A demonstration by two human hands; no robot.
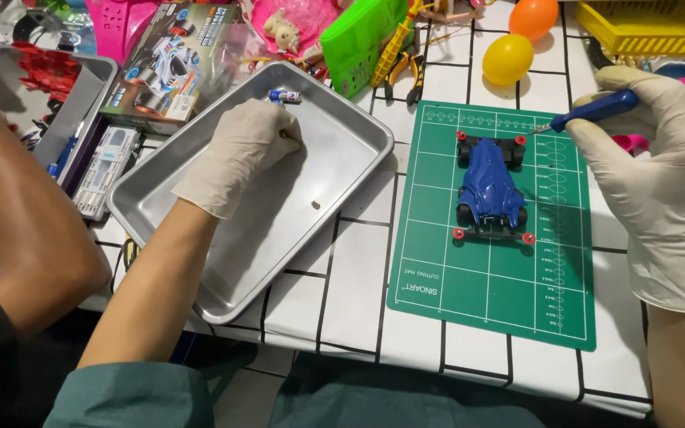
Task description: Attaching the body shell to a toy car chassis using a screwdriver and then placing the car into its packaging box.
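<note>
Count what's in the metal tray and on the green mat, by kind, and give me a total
Battery, in the tray: 1
Small brown part, in the tray: 1
Blue toy car, on the mat: 1
Total: 3
The left hand rests in the tray; the right hand holds a blue screwdriver.

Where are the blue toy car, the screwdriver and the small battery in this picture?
blue toy car (490, 189): head view, middle of its blue body shell.
screwdriver (596, 108): head view, blue handle, gripped by the right hand (663, 182).
small battery (285, 97): head view, middle of its side, inside the metal tray (342, 186).
</note>
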